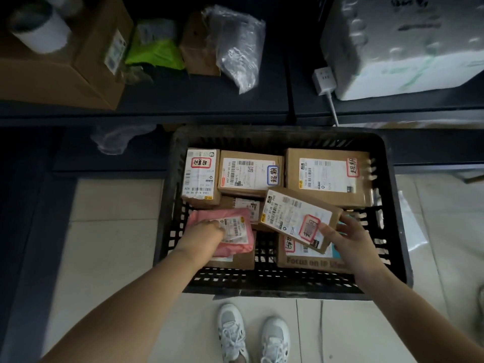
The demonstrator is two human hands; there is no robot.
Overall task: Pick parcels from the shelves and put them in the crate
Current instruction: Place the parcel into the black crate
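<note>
While both parcels sit low inside crate (pixel 282 134): left hand (pixel 207 235) grips pink mailer (pixel 217 215), right hand (pixel 351 242) pinches tilted box (pixel 288 210). Lay each flat before letting go.

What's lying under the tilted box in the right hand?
Under the tilted box, held by the right hand, lies a brown box printed "Focus on IP". Its label and top are mostly covered; anything deeper is hidden.
</note>
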